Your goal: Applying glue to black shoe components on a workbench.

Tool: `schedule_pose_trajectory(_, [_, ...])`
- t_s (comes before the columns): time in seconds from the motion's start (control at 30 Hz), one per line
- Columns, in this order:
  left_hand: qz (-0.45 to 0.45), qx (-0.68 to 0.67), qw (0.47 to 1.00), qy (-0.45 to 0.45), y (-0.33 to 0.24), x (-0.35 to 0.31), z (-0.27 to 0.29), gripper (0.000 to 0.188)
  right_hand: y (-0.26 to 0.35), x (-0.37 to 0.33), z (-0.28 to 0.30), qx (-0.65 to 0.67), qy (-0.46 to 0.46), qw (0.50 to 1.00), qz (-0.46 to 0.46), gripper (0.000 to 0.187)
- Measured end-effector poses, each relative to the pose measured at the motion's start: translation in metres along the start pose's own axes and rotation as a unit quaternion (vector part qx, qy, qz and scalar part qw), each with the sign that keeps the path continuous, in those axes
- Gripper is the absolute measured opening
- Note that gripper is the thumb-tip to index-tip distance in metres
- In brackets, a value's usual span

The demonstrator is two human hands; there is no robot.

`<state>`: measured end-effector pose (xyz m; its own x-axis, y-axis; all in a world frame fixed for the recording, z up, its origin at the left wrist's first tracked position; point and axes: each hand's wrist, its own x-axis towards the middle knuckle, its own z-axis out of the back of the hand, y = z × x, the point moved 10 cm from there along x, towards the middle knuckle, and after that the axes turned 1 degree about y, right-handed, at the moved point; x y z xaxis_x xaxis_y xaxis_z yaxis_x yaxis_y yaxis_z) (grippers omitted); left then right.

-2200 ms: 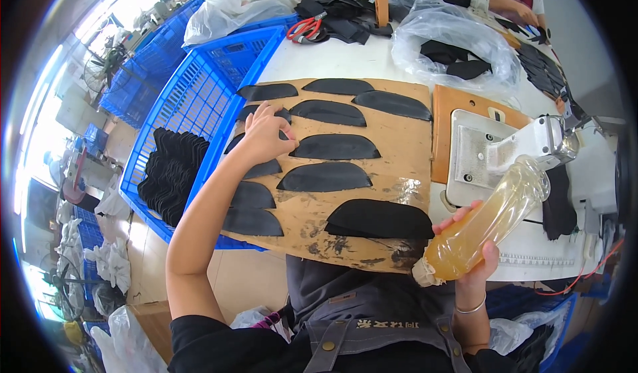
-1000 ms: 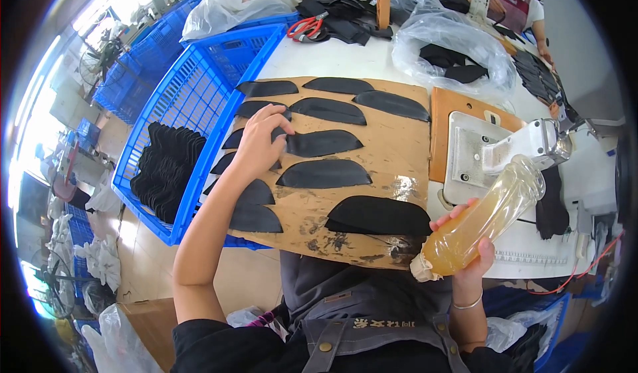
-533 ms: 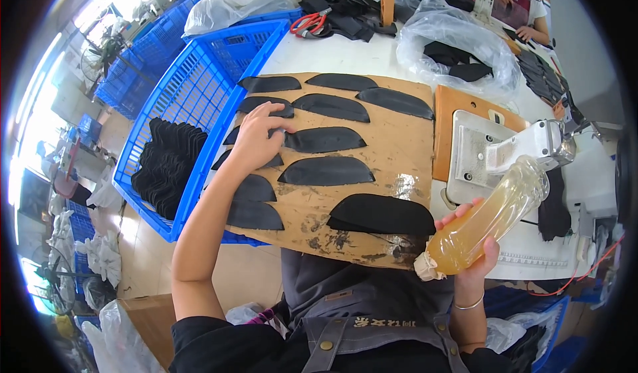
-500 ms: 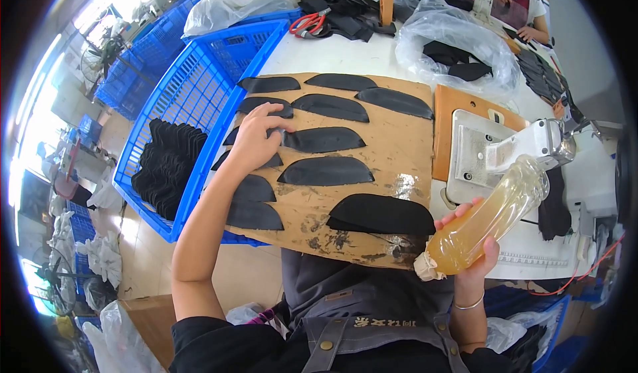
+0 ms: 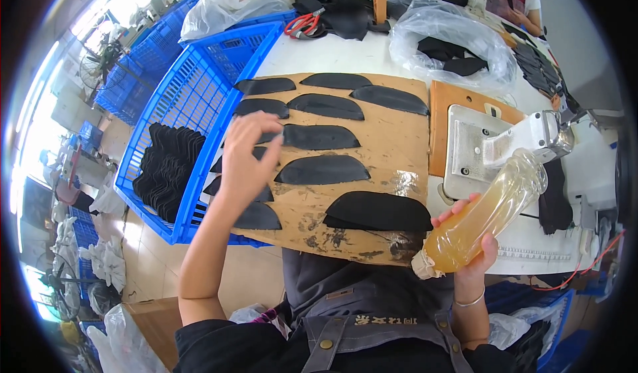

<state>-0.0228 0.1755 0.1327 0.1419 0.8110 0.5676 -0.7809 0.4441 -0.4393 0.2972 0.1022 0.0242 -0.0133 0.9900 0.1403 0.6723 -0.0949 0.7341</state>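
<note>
Head view: a clear plastic bottle of yellowish liquid (image 5: 482, 215) is being gripped, tilted, by the right hand (image 5: 481, 261) near the corner of a brown cardboard sheet (image 5: 392, 144). Flat black half-moon pieces (image 5: 322, 169) are being borne by the sheet; over its left side, the left hand (image 5: 247, 157) is being held, fingers bent, any grip unclear.

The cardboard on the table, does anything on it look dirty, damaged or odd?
Yes: the cardboard has dark smears along its near edge, just below the nearest black pieces, against a cleaner tan middle. A shiny patch toward its right side also stands out; I can't tell whether that's tape or glare.
</note>
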Motion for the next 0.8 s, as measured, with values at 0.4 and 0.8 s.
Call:
schedule_pose_trajectory(0.4, [-0.147,-0.002,0.987,0.068,-0.075,-0.108,-0.045,0.039,0.044,0.022,-0.073,-0.114,0.08,0.986,0.093,0.076])
schedule_pose_trajectory(0.8, [-0.133,0.025,0.991,0.012,-0.065,-0.124,-0.045,0.029,-0.059,0.044,-0.177,-0.515,0.313,0.788,0.125,0.069])
